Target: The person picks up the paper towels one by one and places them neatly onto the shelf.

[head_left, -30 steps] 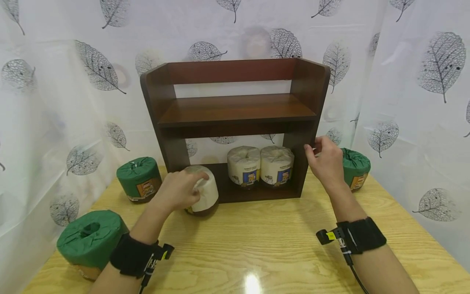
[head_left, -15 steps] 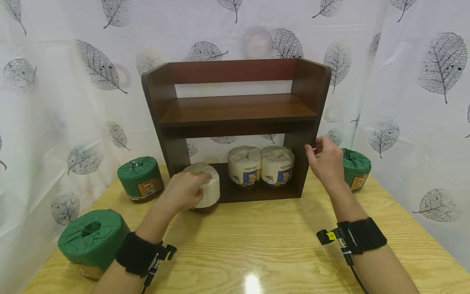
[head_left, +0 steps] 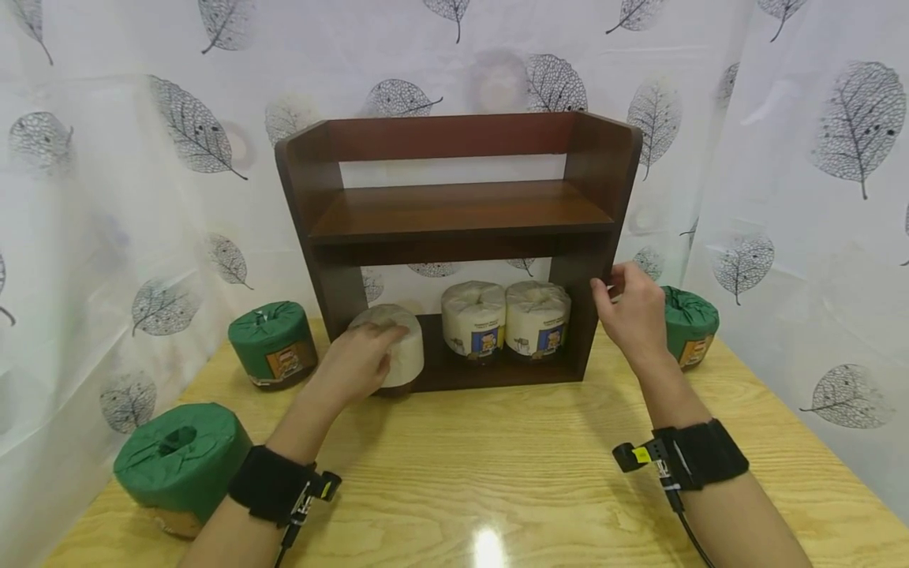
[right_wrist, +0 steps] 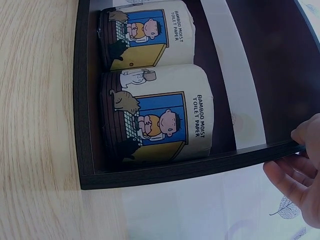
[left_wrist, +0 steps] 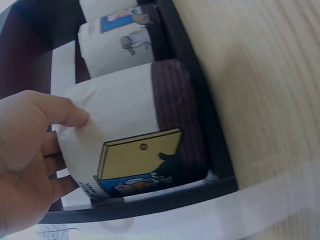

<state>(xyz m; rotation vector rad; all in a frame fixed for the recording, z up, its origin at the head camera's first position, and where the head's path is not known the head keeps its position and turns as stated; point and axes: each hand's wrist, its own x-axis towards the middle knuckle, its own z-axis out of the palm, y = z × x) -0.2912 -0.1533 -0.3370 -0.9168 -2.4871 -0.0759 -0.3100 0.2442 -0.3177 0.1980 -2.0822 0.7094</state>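
My left hand grips a white-wrapped toilet paper roll at the left end of the lower shelf. In the left wrist view the thumb lies across the roll's upper edge, with the other fingers partly hidden behind it. The roll stands inside the dark brown shelf unit, near its left side panel. Two matching rolls, a middle roll and a right-hand roll, stand side by side at the right of that shelf. My right hand pinches the front edge of the right side panel, thumb inside and fingers outside.
On the wooden table, a green-wrapped roll stands left of the unit, and a larger-looking green roll sits nearer at left. Another green roll is behind my right hand. A leaf-patterned curtain surrounds the table.
My left hand has pushed the white roll up and back from the shelf's front edge into the lower compartment, and it now stands more upright. The right hand has stayed on the panel.
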